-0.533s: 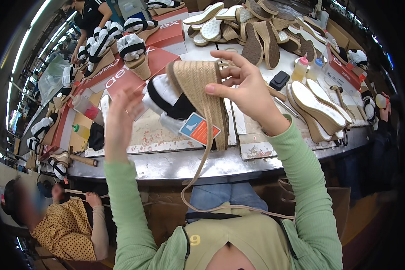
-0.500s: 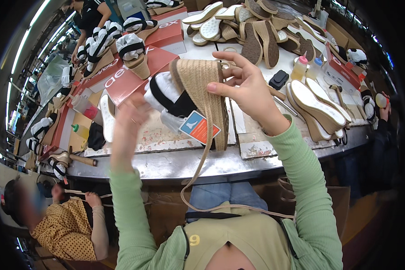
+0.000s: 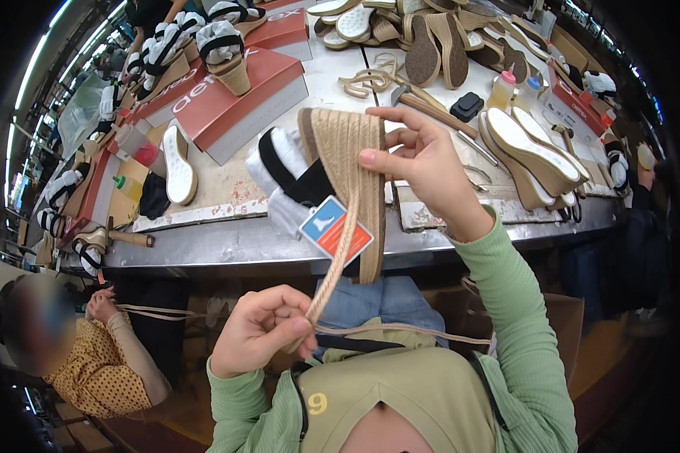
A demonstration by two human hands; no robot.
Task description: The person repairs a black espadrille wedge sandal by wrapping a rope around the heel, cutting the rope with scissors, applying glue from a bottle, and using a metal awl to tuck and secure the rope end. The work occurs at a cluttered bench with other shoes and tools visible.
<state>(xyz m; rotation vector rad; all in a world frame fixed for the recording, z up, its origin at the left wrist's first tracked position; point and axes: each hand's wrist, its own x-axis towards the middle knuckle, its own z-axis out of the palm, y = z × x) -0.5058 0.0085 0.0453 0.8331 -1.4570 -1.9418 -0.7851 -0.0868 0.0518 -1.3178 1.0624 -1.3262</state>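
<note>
A wedge sandal [image 3: 347, 147] with a woven, rope-like heel is tilted on its side above the table's front edge. My right hand [image 3: 423, 162] grips it by the sole, thumb on the heel side. White wrapping and black straps [image 3: 283, 166] show on its left, and a blue and orange tag [image 3: 336, 230] hangs from it. A tan braided cord [image 3: 332, 283] runs down from the heel. Low in front of my lap, my left hand [image 3: 272, 325] pinches this cord; beyond the fingers the cord trails off to the right.
Red shoe boxes [image 3: 242, 102] stand at the left with wrapped sandals on them. Loose wedge soles [image 3: 438, 53] are heaped at the back. A hammer [image 3: 431, 106], squeeze bottles [image 3: 501, 90] and white-topped wedges [image 3: 533, 158] lie to the right. A co-worker [image 3: 106, 362] sits at the lower left.
My left hand has come down from beside the sandal to my lap and taken hold of the cord, drawing it down. The sandal has shifted slightly toward me, still in my right hand.
</note>
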